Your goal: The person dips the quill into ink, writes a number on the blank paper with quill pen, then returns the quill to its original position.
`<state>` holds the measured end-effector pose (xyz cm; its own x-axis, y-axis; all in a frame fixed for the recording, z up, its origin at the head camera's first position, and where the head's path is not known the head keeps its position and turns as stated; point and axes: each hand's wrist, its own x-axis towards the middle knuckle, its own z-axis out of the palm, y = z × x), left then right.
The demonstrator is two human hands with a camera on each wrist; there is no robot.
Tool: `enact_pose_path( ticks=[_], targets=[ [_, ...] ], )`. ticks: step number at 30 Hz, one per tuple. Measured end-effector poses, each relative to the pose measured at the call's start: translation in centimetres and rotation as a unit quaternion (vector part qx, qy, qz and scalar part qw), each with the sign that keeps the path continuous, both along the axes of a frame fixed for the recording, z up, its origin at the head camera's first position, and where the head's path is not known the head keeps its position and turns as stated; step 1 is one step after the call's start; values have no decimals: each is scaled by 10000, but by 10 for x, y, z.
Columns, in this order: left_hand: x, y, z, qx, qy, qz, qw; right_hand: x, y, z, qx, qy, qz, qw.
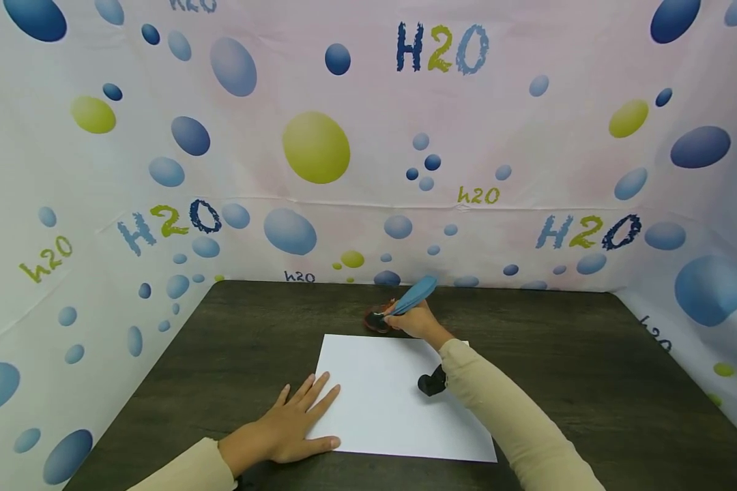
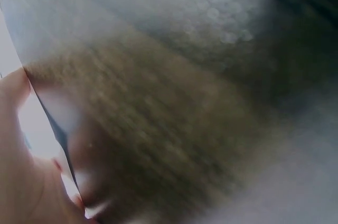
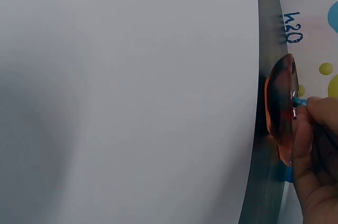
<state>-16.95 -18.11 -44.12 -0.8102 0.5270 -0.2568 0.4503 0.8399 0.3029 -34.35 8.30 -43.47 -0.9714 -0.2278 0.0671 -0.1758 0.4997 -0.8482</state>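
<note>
A white sheet of paper [image 1: 387, 402] lies on the dark table. My left hand [image 1: 291, 423] rests on its left edge with fingers spread, the thumb near the lower left corner. Beyond the paper's far edge, my right hand [image 1: 414, 319] pinches a blue feather quill [image 1: 417, 294], its plume slanting up to the right. The quill's lower end is at a small dark dish [image 1: 377, 320] with an orange-brown rim. In the right wrist view, the glossy dish [image 3: 281, 102] sits close beside the paper [image 3: 158, 76], and the fingers [image 3: 303, 139] overlap its near side.
The dark wooden table [image 1: 589, 382] extends to both sides of the paper. A white backdrop [image 1: 368, 88] with blue and green dots rises behind it. A black wrist camera [image 1: 432, 383] on the right sleeve hangs over the sheet. The left wrist view is mostly blurred.
</note>
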Motion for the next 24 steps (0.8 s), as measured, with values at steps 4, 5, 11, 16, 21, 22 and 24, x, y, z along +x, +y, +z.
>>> enact_pose_path(
  ticks=[4,5,11,16,21,22,24],
  targets=[
    [-3,0,-4,-37,40,-48,10000,2,0,2,40,3,-242,9997],
    [-4,-1,-5,-60,48,-67,9999,2,0,2,76,22,-273,9996],
    [-2,0,0,-21,11,2,10000,3,1,8,216,44,-259,9994],
    [-1,1,3,-74,41,54,9999,4,-6,9,11,-93,-229,9997],
    [-2,1,2,-88,27,35,10000,5,-10,6,-158,-225,-542,9982],
    [-2,1,1,-85,21,29,10000,5,-10,5,-159,-238,-637,9976],
    [-1,1,1,-91,21,10,10000,6,-9,4,-149,-271,-827,9961]
  ],
)
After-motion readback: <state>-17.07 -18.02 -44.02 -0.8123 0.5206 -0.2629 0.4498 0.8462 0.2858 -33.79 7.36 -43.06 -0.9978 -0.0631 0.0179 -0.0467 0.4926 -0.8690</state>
